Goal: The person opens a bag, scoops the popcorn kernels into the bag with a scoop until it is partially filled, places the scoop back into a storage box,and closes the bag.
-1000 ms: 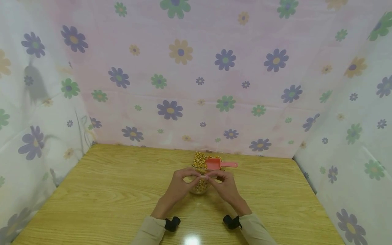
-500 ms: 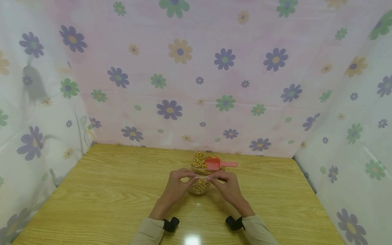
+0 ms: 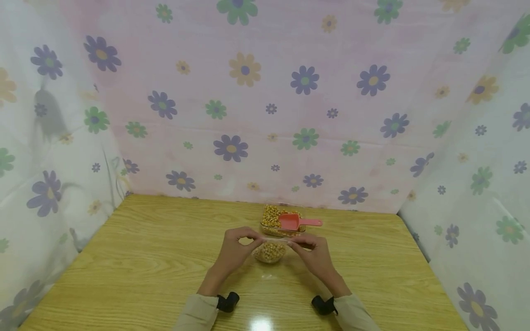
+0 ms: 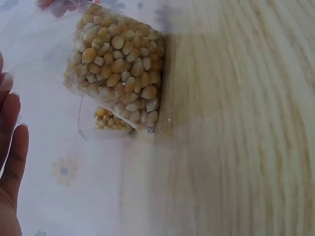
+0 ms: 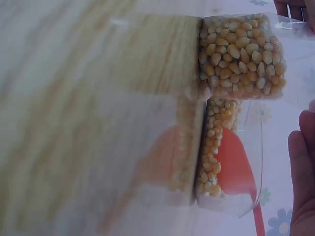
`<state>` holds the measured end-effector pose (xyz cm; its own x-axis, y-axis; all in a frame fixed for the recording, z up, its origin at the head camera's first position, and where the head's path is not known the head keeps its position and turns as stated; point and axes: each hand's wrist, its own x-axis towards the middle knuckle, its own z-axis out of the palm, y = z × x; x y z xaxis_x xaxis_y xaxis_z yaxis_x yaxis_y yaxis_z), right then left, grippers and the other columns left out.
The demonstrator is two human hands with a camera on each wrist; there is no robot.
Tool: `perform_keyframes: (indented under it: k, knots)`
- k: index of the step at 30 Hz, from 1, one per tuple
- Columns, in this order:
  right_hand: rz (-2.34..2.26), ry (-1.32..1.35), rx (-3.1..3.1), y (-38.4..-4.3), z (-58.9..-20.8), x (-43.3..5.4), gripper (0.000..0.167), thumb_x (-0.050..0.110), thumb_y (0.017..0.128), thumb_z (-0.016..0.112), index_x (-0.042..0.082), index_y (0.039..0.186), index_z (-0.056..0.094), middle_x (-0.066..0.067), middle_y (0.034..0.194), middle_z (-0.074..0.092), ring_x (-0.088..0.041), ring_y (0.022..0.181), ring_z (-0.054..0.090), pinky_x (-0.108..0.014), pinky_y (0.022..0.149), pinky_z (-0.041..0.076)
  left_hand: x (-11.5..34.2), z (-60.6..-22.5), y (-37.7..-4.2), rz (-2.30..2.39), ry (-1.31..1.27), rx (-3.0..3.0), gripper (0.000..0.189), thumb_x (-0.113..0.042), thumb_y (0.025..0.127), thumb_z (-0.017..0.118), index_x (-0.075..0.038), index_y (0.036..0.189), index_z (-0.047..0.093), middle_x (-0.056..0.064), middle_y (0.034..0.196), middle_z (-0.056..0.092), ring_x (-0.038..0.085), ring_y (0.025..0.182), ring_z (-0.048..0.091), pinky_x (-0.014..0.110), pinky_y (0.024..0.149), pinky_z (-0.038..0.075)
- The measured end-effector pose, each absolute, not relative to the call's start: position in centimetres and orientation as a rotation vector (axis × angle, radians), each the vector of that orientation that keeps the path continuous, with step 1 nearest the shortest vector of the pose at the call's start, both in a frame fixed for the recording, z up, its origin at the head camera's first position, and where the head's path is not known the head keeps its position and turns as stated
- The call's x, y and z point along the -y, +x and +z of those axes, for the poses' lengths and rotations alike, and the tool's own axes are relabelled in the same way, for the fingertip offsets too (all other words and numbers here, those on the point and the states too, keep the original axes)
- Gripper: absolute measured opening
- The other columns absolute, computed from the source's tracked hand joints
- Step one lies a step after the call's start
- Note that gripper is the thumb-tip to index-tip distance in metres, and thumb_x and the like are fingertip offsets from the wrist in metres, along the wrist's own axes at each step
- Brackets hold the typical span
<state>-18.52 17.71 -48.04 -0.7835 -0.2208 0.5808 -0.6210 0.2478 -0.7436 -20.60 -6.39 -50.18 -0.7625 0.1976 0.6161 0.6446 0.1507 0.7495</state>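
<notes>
A clear plastic bag of corn kernels [image 3: 270,252] stands on the wooden table, bulging at its base, its upper edge stretched flat between both hands. My left hand [image 3: 237,249] pinches the left end of that edge between thumb and forefinger. At the opposite end, my right hand [image 3: 313,255] pinches it the same way. The left wrist view shows the filled bag [image 4: 118,66] close up, with the left fingers [image 4: 15,152] at the frame's edge. In the right wrist view the kernels press against the bag's film [image 5: 243,56].
Just behind the bag, a clear rectangular container [image 3: 283,232] holds more corn kernels. A red scoop [image 3: 290,222] lies in it, its handle sticking out to the right. Flowered cloth [image 3: 265,151] hangs around the back and sides of the wooden table [image 3: 165,257].
Both hands have moved apart along the bag's upper edge, the left hand leftward and the right hand rightward. The bag stays in place; the container and scoop have not moved.
</notes>
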Motion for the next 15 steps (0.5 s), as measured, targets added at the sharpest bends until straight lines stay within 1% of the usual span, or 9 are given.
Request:
perform_keyframes:
  k: [4,7,11,13,15]
  knots:
    - [1.535,0.749,2.195,-18.5,-47.5,-17.9,0.007,-0.009,0.088,0.072,-0.008,0.093,0.078,-0.019,0.085,0.076,-0.019,0.076,0.073,-0.034,0.069,0.063,6.0,-49.2,-20.3,-1.610,-0.774,2.033,0.011,0.007,0.081,0.080,-0.004,0.081,0.078,0.010,0.079,0.075,0.017,0.074,0.069,0.031,0.070,0.059]
    - [1.524,0.737,2.197,-18.6,-47.1,-18.1,0.007,-0.010,0.087,0.073,-0.008,0.092,0.077,-0.019,0.086,0.076,-0.022,0.077,0.074,-0.030,0.072,0.063,5.7,-47.9,-19.7,-1.596,-0.782,1.983,0.012,0.011,0.079,0.080,-0.001,0.079,0.076,0.012,0.076,0.074,0.019,0.071,0.068,0.028,0.067,0.057]
    - [1.548,0.747,2.174,-18.9,-47.1,-18.3,0.006,-0.011,0.087,0.072,-0.008,0.089,0.077,-0.020,0.085,0.075,-0.011,0.079,0.073,-0.022,0.074,0.061,5.4,-47.1,-19.2,-1.568,-0.797,1.940,0.013,0.014,0.078,0.078,0.001,0.079,0.075,0.015,0.075,0.073,0.023,0.068,0.067,0.029,0.065,0.056]
    - [1.587,0.767,2.154,-19.2,-47.7,-18.4,0.006,-0.013,0.086,0.072,-0.009,0.089,0.076,-0.021,0.086,0.075,-0.009,0.080,0.073,-0.022,0.076,0.061,5.3,-47.7,-19.4,-1.563,-0.775,1.961,0.011,0.012,0.080,0.078,0.001,0.081,0.076,0.014,0.077,0.074,0.023,0.069,0.067,0.030,0.065,0.056]
    - [1.626,0.773,2.132,-19.5,-48.7,-18.6,0.008,-0.014,0.086,0.072,-0.008,0.089,0.077,-0.021,0.086,0.075,-0.009,0.081,0.073,-0.024,0.076,0.061,5.4,-48.7,-19.8,-1.572,-0.749,1.995,0.010,0.008,0.083,0.078,-0.002,0.083,0.077,0.010,0.078,0.075,0.021,0.070,0.068,0.029,0.066,0.057]
